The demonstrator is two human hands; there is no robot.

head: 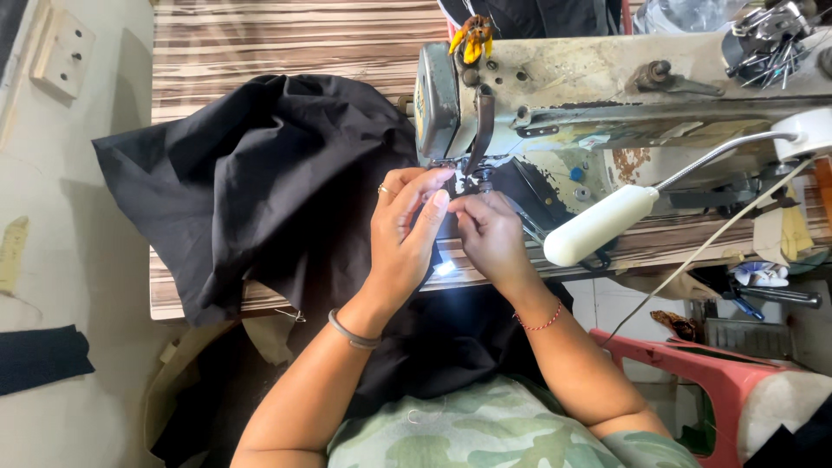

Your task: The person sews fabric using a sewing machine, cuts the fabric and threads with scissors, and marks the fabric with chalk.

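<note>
- Striped wooden tabletop (260, 35) carries heaped black cloth (251, 182), left of a worn sewing machine (607, 78).
- Left hand (403, 238) rests loosely open by the needle.
- Right hand (490, 234) pinches the cloth there.
- Cloth looks soft, light; edges grip best.

Bare forearms, a camouflage top, and small jewellery on both hands.

The person wears a short-sleeved top (485, 429) printed in a soft camouflage of pale green, grey-green and cream patches; its sleeve edge shows at the right upper arm, and both forearms are bare below it. The left hand (406, 236) carries a thin ring (382, 188) with a small raised setting on one finger, and a slim grey-brown bangle (351, 332) circles the left wrist. The right hand (492, 236) has no ring in view; a thin red thread bracelet (542, 323) is tied round the right wrist. The fingernails look short and unpainted.
</note>
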